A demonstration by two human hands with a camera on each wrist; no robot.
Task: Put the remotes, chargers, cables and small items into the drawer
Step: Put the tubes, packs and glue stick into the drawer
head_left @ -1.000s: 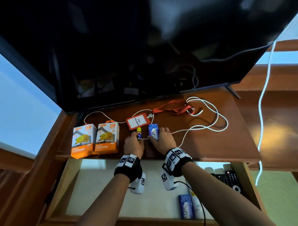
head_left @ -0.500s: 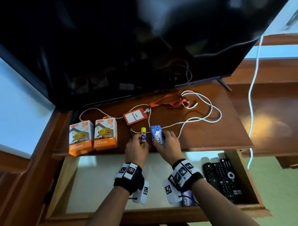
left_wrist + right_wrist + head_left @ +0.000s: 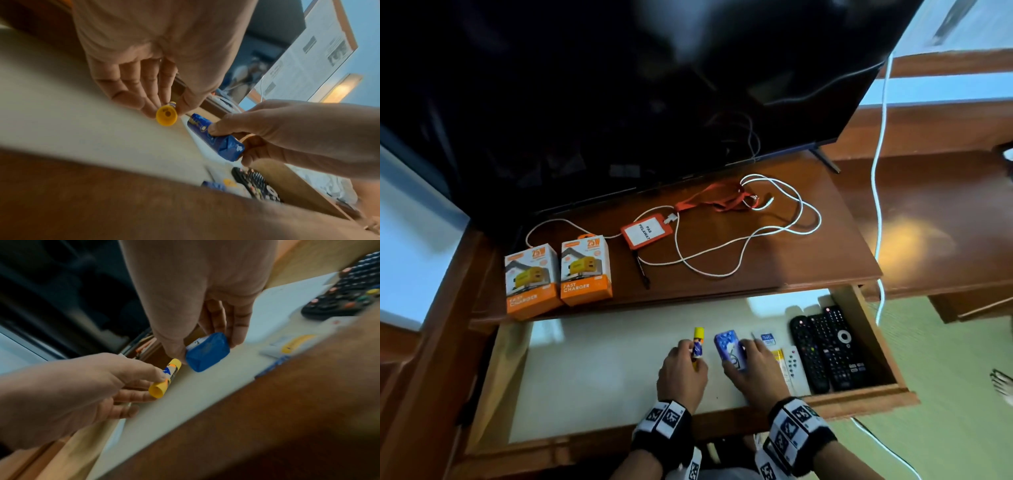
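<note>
Head view alone shows you the open drawer (image 3: 866, 399), with black remotes (image 3: 825, 346) right of your right hand (image 3: 755, 371); wrist views show it pinching the blue packet (image 3: 207, 352), your left hand (image 3: 681, 375) pinching the yellow-capped tube (image 3: 166, 117).

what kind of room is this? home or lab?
Probably a home or hotel room, not a lab: a flat-screen TV on a wooden TV stand, its open drawer holding remotes, with boxed phone chargers on top.
</note>
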